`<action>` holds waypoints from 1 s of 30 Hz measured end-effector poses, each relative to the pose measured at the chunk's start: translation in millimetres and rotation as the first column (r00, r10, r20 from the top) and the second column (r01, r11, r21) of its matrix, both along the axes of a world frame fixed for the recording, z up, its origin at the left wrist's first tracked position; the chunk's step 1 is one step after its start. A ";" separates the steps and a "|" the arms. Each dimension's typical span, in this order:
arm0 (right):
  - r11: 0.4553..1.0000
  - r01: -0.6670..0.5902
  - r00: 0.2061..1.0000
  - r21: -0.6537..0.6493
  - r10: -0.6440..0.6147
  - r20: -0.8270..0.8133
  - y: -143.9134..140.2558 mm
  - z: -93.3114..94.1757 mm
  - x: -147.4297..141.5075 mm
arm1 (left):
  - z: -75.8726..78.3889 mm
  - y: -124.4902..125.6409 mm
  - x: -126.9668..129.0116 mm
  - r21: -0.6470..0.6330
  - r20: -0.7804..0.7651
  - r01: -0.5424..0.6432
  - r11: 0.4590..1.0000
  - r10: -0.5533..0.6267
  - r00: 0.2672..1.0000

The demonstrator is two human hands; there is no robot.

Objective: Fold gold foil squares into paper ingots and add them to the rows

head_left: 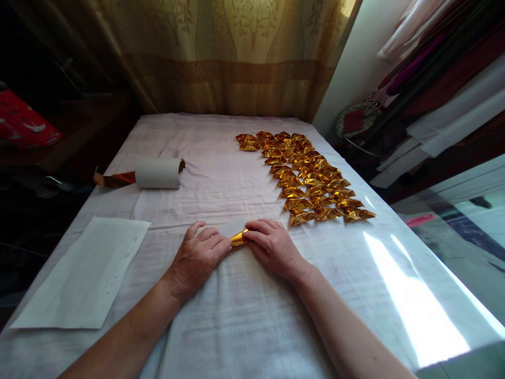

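My left hand (199,255) and my right hand (270,245) press down side by side on the white cloth (236,316), fingertips meeting on a small piece of gold foil paper (239,238). Only a short gold edge shows between the fingers; the rest is hidden under both hands. Beyond my right hand lies a long band of several folded gold foil pieces (305,176), laid in overlapping rows toward the far right of the table.
A white paper roll (158,172) with a gold foil tail lies at the left middle. A flat white sheet (84,273) rests near the left edge. A curtain (229,52) hangs behind. Stacked fabrics (434,89) stand at the right.
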State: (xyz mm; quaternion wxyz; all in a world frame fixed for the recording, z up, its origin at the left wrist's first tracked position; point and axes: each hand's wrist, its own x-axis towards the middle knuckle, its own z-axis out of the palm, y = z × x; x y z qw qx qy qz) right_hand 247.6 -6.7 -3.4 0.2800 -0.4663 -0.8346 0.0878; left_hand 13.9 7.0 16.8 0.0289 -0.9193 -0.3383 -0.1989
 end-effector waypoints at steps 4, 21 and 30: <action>0.996 0.014 1.000 0.083 -0.013 -0.014 1.7 -0.3 0.6 | -0.8 6.3 -10.4 0.035 0.014 0.013 0.999 -0.013 1.000; 0.990 -0.129 0.991 -0.052 0.127 -0.047 -2.7 7.4 2.0 | -2.6 -29.7 -3.3 -0.082 -0.029 0.011 0.997 -0.013 0.999; 0.998 -0.017 0.993 -0.066 0.009 -0.121 1.2 -2.6 -7.6 | -6.9 -28.8 -1.9 -0.130 -0.025 -0.003 0.991 -0.001 1.000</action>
